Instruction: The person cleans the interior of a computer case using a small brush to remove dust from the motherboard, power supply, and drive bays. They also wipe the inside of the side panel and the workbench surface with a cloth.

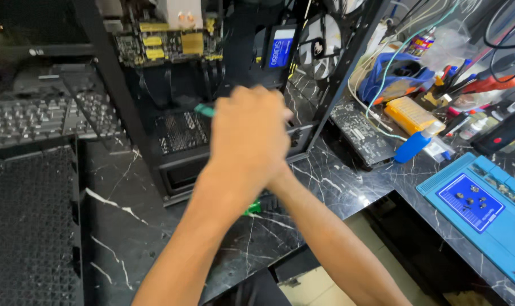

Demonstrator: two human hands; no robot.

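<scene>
My left hand (249, 136) is blurred and curled into a fist in front of an open black computer case (121, 96) on a black marble-pattern counter. A teal-green tool handle (204, 110) sticks out from the left side of that fist. My right forearm (331, 232) reaches in from the lower right. Its hand is hidden behind my left hand, so its grip cannot be seen. Inside the case are a motherboard with yellow parts (167, 42), a blue-labelled drive (280, 48) and a fan (320, 42). A small green object (252, 208) lies on the counter under my arms.
A black keyboard (36, 116) and a black mesh panel (30, 221) lie to the left. On the right are a graphics card (362, 136), a yellow box (410, 115), loose cables, pens and tools, and a blue mat (484, 209) holding small screws. The counter edge runs below my arms.
</scene>
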